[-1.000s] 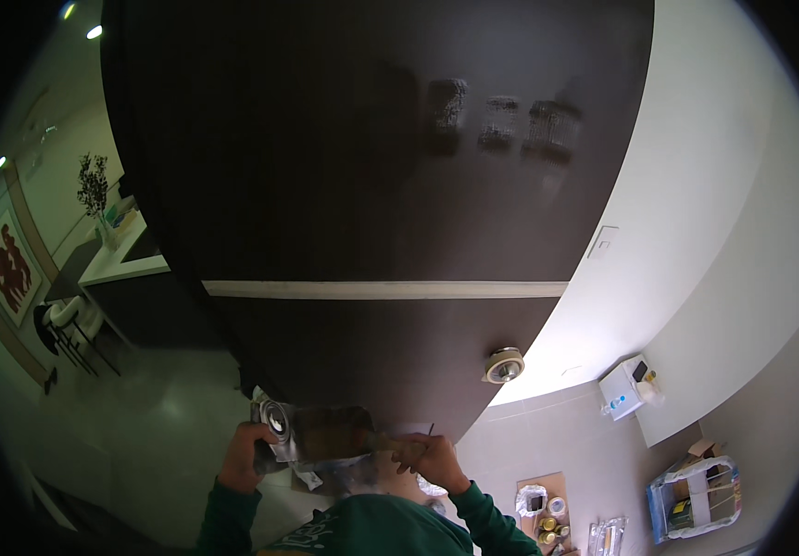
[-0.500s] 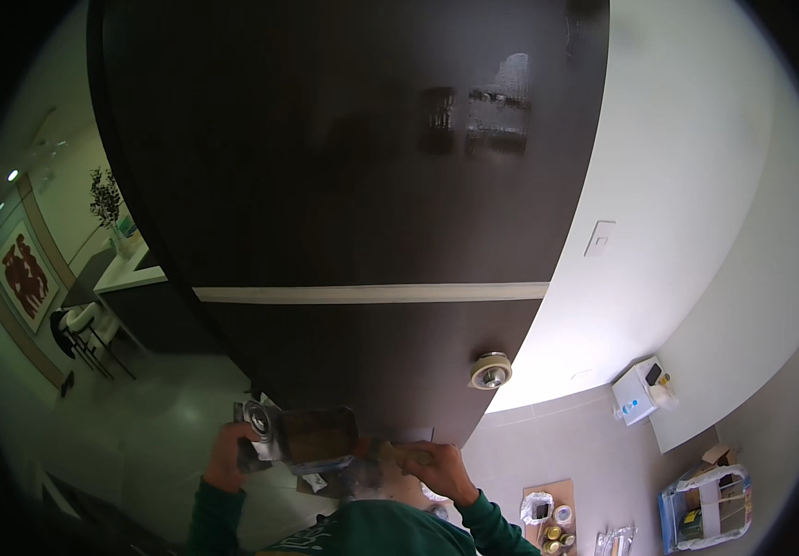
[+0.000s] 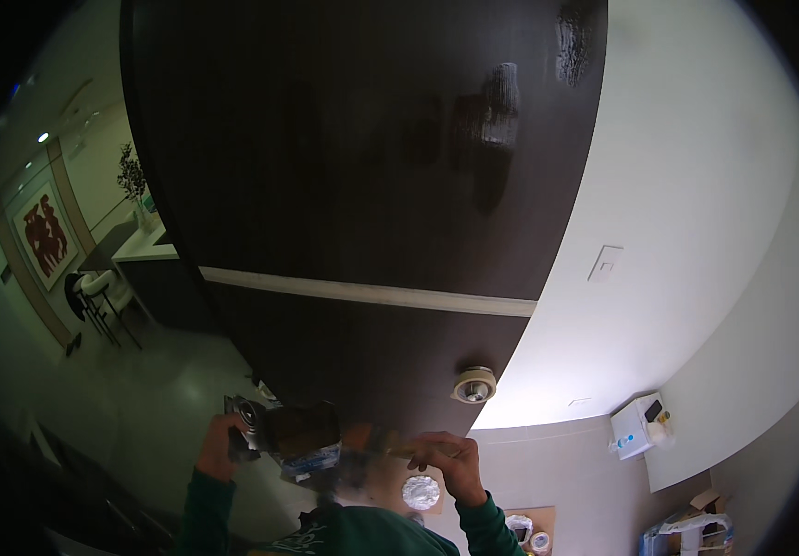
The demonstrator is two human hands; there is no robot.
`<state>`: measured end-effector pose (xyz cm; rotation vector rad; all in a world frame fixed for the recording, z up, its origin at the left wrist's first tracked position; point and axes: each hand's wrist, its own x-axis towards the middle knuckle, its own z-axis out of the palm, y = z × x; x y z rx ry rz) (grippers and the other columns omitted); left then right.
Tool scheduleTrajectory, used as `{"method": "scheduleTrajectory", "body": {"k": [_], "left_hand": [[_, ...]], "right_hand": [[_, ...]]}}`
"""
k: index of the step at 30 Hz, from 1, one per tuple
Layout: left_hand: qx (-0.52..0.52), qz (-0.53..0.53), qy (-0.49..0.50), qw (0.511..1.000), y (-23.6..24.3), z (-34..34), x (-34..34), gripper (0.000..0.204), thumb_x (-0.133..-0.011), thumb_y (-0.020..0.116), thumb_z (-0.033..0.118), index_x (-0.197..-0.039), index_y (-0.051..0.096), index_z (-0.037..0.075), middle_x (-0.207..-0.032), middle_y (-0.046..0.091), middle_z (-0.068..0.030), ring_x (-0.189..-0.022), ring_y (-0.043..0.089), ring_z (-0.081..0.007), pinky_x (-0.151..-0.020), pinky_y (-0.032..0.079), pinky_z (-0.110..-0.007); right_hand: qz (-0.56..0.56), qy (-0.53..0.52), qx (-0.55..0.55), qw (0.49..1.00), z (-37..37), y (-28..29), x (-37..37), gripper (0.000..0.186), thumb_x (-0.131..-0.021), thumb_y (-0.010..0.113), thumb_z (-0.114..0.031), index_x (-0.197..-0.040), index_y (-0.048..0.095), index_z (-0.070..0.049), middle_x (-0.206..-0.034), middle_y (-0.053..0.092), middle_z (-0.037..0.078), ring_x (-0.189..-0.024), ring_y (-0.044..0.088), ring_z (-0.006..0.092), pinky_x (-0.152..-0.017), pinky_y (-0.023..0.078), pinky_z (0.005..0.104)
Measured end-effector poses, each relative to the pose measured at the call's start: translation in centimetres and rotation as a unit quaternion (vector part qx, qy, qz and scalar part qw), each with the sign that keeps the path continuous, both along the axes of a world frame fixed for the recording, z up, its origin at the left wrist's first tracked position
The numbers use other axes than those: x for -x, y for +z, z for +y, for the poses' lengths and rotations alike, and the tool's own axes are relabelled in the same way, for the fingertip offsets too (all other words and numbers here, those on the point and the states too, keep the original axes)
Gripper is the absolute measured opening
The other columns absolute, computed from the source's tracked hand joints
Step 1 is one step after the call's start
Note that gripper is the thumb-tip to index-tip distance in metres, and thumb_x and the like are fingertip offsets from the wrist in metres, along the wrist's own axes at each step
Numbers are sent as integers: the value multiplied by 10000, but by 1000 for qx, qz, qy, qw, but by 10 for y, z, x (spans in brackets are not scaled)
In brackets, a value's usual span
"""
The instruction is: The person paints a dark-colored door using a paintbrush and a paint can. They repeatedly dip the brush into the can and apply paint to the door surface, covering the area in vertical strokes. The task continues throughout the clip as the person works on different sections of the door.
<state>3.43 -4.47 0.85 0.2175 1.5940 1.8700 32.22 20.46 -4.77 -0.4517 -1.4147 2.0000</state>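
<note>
My left hand (image 3: 220, 445) is closed round the end of a boxy container (image 3: 299, 431) with a brown interior or face and a round silver part by my fingers. To its right, my right hand (image 3: 453, 463) grips the light handle of a paintbrush (image 3: 383, 439), its orange-brown end pointing at the container. Whether brush and container touch I cannot tell. In front of both hands stands a dark brown door (image 3: 344, 195). Glossy wet-looking patches (image 3: 501, 107) show high on its right side, and another streak (image 3: 573, 46) lies near the edge.
A pale strip (image 3: 362, 293) crosses the door above a round knob (image 3: 473, 385) ringed in beige. Below lie a foil-covered round thing (image 3: 421, 492) and a roll of tape (image 3: 539, 543) on cardboard. A white box (image 3: 635, 426) and a plastic-wrapped bin (image 3: 691, 536) stand at right.
My view has shifted, so the door strip now slants and the foil-covered thing shows more fully. Both hands stay low, still holding container and brush, with the brush end more visible.
</note>
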Motion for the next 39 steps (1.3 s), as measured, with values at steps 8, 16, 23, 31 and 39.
{"method": "scheduleTrajectory", "body": {"k": [8,16,23,31,39], "left_hand": [[64,269,-76,958,-57,-13,8,259,-772,524,-49,-988,547,92,-980,533,-56,-875,559,-143,-713,519,-295],[102,289,-100,947,-143,-58,51,284,-758,521,-59,-1000,533,89,-974,528,-96,-875,553,-206,-808,469,-312],[154,619,-108,763,-119,-47,28,200,-733,550,-6,-912,537,82,-931,543,-150,-880,558,-322,-813,449,-368],[104,581,-54,806,-196,-62,63,183,-734,618,67,-902,549,90,-959,566,-140,-892,571,-295,-809,449,-365],[84,429,7,900,-284,-73,82,298,-643,671,67,-914,551,99,-897,571,-138,-820,583,-332,-733,466,-386]], "right_hand": [[11,-25,19,999,8,20,-13,263,-766,630,-21,-1009,673,71,-852,707,179,-674,681,237,-628,533,320],[8,-40,37,998,8,-6,-20,248,-784,637,-20,-1001,662,99,-788,690,185,-648,663,232,-620,522,320],[36,-68,49,996,19,-3,-23,288,-769,623,-8,-1032,652,106,-853,689,219,-647,655,251,-625,513,331],[59,-123,-45,990,47,65,-17,276,-760,642,2,-1016,664,103,-805,688,197,-630,663,242,-603,517,316],[151,-172,-182,956,70,128,-3,261,-780,659,-61,-994,657,90,-755,687,191,-577,656,247,-550,528,326]]}}
